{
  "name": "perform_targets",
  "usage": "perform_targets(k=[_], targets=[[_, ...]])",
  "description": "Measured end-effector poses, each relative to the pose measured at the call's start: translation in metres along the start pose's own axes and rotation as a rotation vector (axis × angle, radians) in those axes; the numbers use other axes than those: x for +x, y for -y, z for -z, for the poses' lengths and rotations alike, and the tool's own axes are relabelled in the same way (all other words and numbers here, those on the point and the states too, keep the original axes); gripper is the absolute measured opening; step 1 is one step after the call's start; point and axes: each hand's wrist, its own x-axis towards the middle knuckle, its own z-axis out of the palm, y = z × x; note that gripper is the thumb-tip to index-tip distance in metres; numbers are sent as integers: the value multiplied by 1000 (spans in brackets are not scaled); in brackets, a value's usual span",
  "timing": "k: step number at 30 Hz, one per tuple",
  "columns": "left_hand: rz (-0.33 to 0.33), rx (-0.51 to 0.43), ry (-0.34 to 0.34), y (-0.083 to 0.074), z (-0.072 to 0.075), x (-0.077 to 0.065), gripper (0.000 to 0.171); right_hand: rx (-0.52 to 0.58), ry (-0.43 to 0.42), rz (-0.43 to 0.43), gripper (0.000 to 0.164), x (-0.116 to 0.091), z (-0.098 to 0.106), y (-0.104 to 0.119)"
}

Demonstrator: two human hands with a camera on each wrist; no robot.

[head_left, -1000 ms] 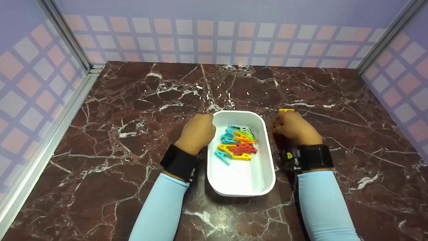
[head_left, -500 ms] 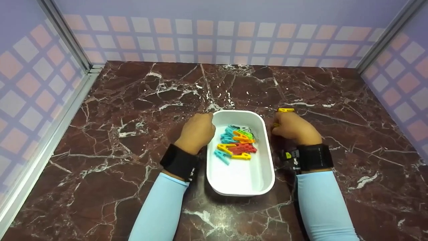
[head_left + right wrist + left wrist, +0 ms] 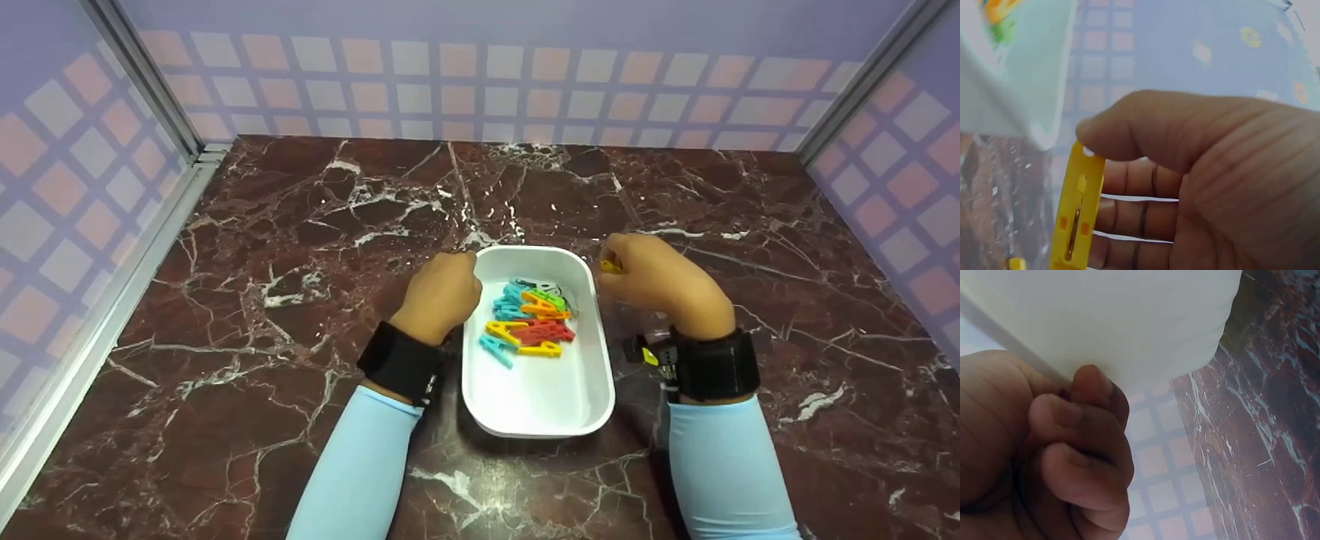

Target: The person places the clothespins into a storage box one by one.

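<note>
A white plastic tub [image 3: 536,405] stands between the hands in the head view. In it lies a loose pile of clothespins [image 3: 544,330], blue, green, orange, red, yellow and some dark and white. My left hand [image 3: 441,295] grips the tub's left rim; the left wrist view shows its fingers [image 3: 1092,478] curled against the wall. Just off the tub's right rim, my right hand [image 3: 652,274] holds a yellow clothespin [image 3: 1078,208], its thumb [image 3: 1112,132] pressing one end. A small yellow piece [image 3: 1017,264] peeks in at that view's bottom edge; I cannot tell what it belongs to.
The tub stands on a dark red marbled tabletop [image 3: 300,360]. A checked lilac panel [image 3: 517,90] closes off the back, with further panels at the left [image 3: 67,180] and right [image 3: 911,172]. Both wrists wear black straps [image 3: 716,365].
My right hand has lifted from the table and moved left toward the tub with the yellow clothespin, its wrist bending. My left hand stays at the rim.
</note>
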Motion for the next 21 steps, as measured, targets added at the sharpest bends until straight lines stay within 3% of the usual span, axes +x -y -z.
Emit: perform_targets(k=[8, 21], targets=[[11, -3, 8, 1, 0, 1, 22, -29, 3, 57, 10, -5, 1, 26], [18, -12, 8, 0, 1, 0, 19, -170, 1, 194, 22, -9, -21, 68]])
